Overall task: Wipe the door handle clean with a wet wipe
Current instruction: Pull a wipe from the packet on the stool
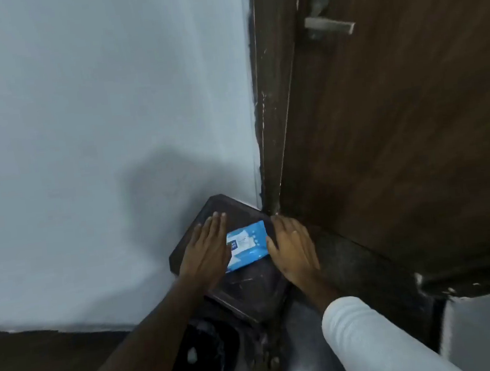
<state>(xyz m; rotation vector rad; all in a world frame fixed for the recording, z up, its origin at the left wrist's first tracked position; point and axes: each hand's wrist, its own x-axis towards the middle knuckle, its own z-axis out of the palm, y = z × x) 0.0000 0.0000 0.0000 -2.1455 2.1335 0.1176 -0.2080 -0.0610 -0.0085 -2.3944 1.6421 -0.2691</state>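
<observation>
A blue pack of wet wipes (248, 244) lies flat on a small dark stool top (242, 288) beside the door frame. My left hand (206, 246) rests flat, fingers extended, on the pack's left end. Flat on the pack's right end sits my right hand (292, 246), thumb toward the pack. Neither hand grips anything. High at the upper right, a silver lever door handle (330, 25) sticks out from the dark brown wooden door (412, 122), far above both hands.
A pale blue-white wall (95, 125) fills the left side. The dark door frame (271, 107) runs down the middle. A dark shiny floor (313, 359) and a round dark object (205, 361) lie below the stool. A dark skirting strip (42, 336) runs along the wall's base.
</observation>
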